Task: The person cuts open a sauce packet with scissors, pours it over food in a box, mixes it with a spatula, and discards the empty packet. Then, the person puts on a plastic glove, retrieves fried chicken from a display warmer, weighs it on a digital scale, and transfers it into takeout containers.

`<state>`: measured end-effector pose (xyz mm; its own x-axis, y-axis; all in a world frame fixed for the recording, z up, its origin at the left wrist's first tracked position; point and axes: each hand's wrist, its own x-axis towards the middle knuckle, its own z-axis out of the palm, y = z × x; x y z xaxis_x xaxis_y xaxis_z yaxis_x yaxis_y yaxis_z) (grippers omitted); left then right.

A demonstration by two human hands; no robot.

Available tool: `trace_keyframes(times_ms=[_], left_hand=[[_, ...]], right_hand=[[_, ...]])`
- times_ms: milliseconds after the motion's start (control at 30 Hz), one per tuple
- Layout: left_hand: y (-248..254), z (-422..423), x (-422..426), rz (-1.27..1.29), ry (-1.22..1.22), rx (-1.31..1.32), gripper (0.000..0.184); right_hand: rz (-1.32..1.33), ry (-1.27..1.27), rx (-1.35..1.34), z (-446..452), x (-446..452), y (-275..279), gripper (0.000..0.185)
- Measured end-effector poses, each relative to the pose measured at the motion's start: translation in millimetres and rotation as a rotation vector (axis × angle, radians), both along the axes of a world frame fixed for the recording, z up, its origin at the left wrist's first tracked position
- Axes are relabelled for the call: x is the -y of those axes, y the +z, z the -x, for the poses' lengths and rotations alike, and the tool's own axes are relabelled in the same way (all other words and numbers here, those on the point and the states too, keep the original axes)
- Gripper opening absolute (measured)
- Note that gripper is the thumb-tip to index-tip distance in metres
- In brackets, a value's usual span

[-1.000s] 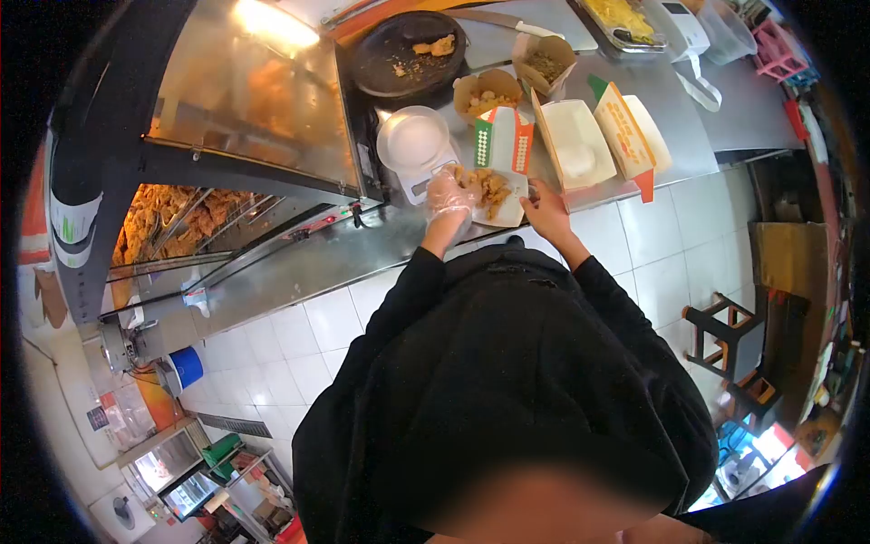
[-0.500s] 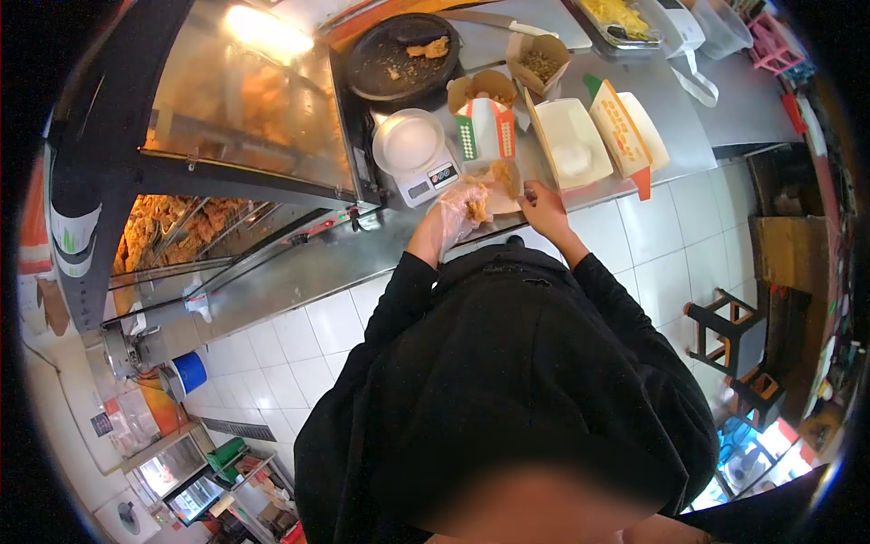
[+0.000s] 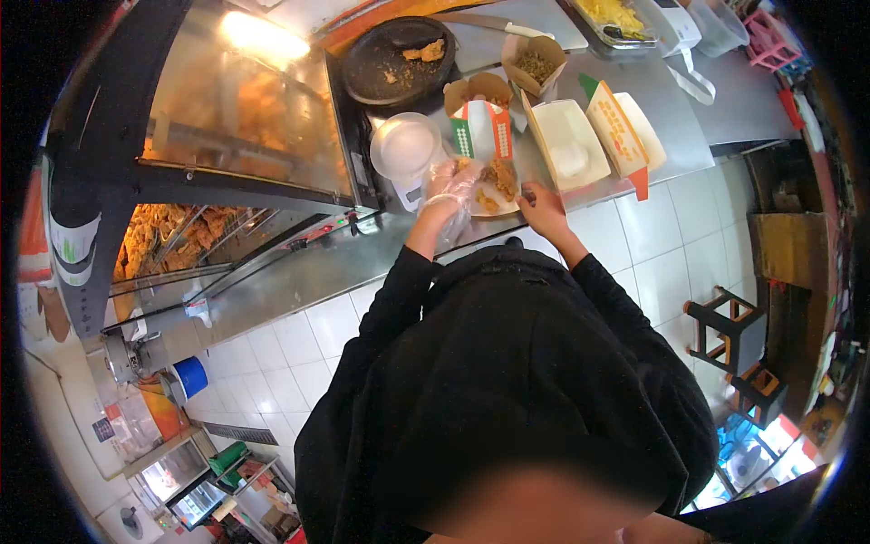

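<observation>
My left hand (image 3: 447, 188), in a clear plastic glove, is at the left edge of an open takeaway box (image 3: 483, 131) with a green and orange printed lid. Its fingers are closed around a piece of fried food. More fried pieces (image 3: 497, 176) lie in the box. My right hand (image 3: 542, 207), ungloved, has its fingers curled at the box's right edge. Just left of the box is a white kitchen scale (image 3: 410, 193) with a round white container (image 3: 405, 145) on it.
Two open empty boxes (image 3: 572, 150) (image 3: 634, 136) stand to the right. Behind are two filled cartons (image 3: 479, 92) (image 3: 535, 63), a dark round board (image 3: 395, 77) and a knife (image 3: 517, 29). A heated display case (image 3: 245, 100) fills the left; stools (image 3: 729, 331) stand right.
My left hand moved down and left with fried food, then back up to the box's left side. My right hand stayed at the box's right edge. The view shifted slightly.
</observation>
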<state>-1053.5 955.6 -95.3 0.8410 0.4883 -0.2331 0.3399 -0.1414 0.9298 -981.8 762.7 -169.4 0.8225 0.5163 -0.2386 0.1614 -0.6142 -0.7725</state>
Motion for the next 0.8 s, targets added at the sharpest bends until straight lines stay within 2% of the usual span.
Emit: trace_keyframes(times_ms=[33, 100, 133, 200, 233, 300, 333, 433, 500, 567, 600, 633, 700, 733, 767, 800], left_hand=[[17.5, -3.9, 3.0, -0.001, -0.005, 0.000, 0.035], [40.4, -8.3, 8.3, -0.474, -0.142, -0.147, 0.030], [31.7, -12.1, 8.0, -0.473, -0.143, -0.148, 0.030], [3.6, -26.7, 6.5, -0.930, -0.489, 0.424, 0.022], [-2.1, -32.8, 9.5, -0.929, -0.486, 0.424, 0.022], [-10.0, -43.2, 15.0, -1.202, -0.806, 0.074, 0.015], [-11.6, -42.6, 11.7, -1.169, -0.858, 0.159, 0.011], [-0.8, -38.7, 12.6, -1.244, -0.819, 0.032, 0.011], [-31.5, -34.8, -1.8, -1.206, -0.802, 0.059, 0.013], [-69.3, -35.1, -16.5, -0.848, -0.414, 0.262, 0.023], [-55.6, -41.0, -17.3, -0.358, -0.396, 0.004, 0.024], [-33.0, -40.9, -16.3, -0.358, -0.400, 0.003, 0.024], [6.0, -32.2, -18.2, 0.114, -0.261, -0.312, 0.022], [-11.2, -24.3, -26.9, 0.173, -0.325, -0.086, 0.022], [-14.7, -20.2, -26.7, 0.172, -0.323, -0.086, 0.022], [-14.9, -14.1, -25.3, 0.364, -0.241, -0.021, 0.023]], right_hand=[[-0.021, -0.003, 0.015, 0.0, 1.0, -3.8, 0.038], [-0.040, -0.009, 0.027, 1.7, 2.6, -9.7, 0.038], [-0.045, -0.007, 0.028, 1.5, 2.6, -12.0, 0.038], [-0.047, -0.003, 0.029, 2.0, 2.6, -15.2, 0.038], [-0.051, 0.001, 0.028, 2.0, 1.5, -15.5, 0.037], [-0.054, 0.005, 0.030, 1.6, 0.7, -17.5, 0.037], [-0.051, 0.004, 0.033, 1.4, 0.8, -19.5, 0.037], [-0.081, -0.005, 0.046, 1.3, 2.6, -25.3, 0.036], [-0.113, -0.014, 0.050, 4.2, 5.3, -28.0, 0.036], [-0.107, -0.021, 0.090, 6.2, 7.2, -27.7, 0.035], [-0.108, -0.026, 0.088, 6.6, 7.8, -24.6, 0.035], [-0.085, -0.019, 0.084, 6.6, 8.0, -18.1, 0.034], [-0.063, -0.011, 0.081, 6.7, 8.2, -14.8, 0.033], [-0.064, -0.010, 0.085, 6.7, 7.8, -15.2, 0.033], [-0.066, -0.009, 0.089, 6.7, 6.9, -15.5, 0.033], [-0.067, -0.006, 0.089, 6.4, 6.2, -18.7, 0.033]])
